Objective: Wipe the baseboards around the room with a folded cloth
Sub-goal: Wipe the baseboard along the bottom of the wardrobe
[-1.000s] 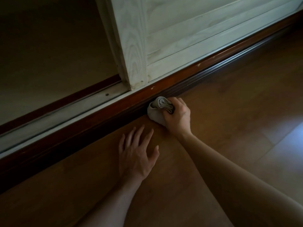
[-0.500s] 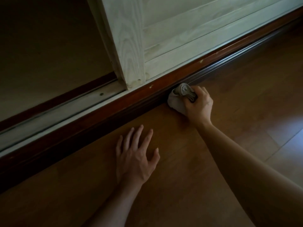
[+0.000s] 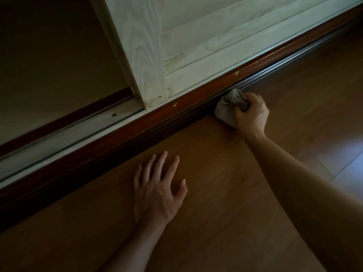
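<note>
A head camera looked down in dim light at a person's 2 bare arms reaching over a dark wooden floor (image 3: 216,222). A reddish-brown baseboard (image 3: 137,130) ran in one long diagonal from lower left to upper right along the floor's far edge, beneath a pale wood-grain door panel (image 3: 196,55) and its track (image 3: 68,132). The right hand (image 3: 252,114) was curled into a fist around a bunched grey cloth (image 3: 225,109), gripping it and pressing it against the face of the baseboard where the board met the floor's edge. The cloth lay ahead and to the left of the knuckles, between hand and board. The left hand (image 3: 159,191) rested flat on the floor, fingers spread and holding nothing, near the board but not touching it, well apart from the cloth. The right hand was the nearer of the 2 to the work. Any next stroke would probably have to follow the board's long axis.
</note>
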`<state>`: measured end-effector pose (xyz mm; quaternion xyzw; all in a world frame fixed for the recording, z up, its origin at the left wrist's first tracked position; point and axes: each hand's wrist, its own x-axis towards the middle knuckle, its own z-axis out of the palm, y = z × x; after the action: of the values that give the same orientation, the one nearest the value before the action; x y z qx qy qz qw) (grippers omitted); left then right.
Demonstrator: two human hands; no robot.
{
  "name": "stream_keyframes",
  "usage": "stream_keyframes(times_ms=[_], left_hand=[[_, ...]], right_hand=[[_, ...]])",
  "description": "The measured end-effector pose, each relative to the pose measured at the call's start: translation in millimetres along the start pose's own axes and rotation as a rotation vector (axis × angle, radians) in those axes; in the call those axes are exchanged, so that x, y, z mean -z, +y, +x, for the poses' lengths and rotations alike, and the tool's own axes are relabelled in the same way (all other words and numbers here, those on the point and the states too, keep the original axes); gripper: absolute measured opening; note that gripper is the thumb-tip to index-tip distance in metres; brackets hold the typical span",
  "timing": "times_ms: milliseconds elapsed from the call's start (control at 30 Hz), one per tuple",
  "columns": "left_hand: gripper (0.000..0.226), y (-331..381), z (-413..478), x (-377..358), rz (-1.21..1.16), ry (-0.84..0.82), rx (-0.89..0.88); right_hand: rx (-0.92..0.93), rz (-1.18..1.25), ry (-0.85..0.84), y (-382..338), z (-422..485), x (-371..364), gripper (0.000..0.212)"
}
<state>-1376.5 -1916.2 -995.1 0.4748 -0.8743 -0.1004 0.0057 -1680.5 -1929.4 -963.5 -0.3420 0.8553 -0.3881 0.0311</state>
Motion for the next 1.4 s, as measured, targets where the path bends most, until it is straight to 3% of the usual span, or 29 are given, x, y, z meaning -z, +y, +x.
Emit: stream_keyframes(times_ms=[133,233,367,500,667,933,1167,1400], left_hand=[[0.065,1.4,1.4,-0.7,0.008,0.0,0.001],[0.064,0.4,1.3,-2.3,0.012,0.006,-0.004],[0.064,0.7,1.9,-3.1,0.011,0.019,-0.008],[0.064,0.6,1.4,-2.3,0.012,0.033,-0.006],[0.065,0.9,1.1,-3.0,0.008,0.027,-0.003],[0.058,19.6,9.6,4.4,-0.038,0.055,0.065],[0.058,84.4,43.7,-0.3,-0.138,0.093,-0.081],[0.062,134.2,87.1,-16.9,-0.128,0.055,-0.077]], right_hand=[[-0.021,0.01,0.056,2.1,1.1,-3.4,0.021],[0.03,0.01,0.006,5.3,1.3,-2.2,0.019],[-0.099,0.025,0.077,6.7,10.0,0.4,0.021],[0.055,0.002,0.0,2.6,-3.8,-4.5,0.019],[-0.076,0.057,0.055,-15.7,-23.0,-13.2,0.021],[0.108,0.156,-0.104,-50.6,-76.7,-32.7,0.019],[0.072,0.146,-0.043,-27.2,-42.6,-18.0,0.023],[-0.057,0.147,0.034,23.2,28.9,14.3,0.023]])
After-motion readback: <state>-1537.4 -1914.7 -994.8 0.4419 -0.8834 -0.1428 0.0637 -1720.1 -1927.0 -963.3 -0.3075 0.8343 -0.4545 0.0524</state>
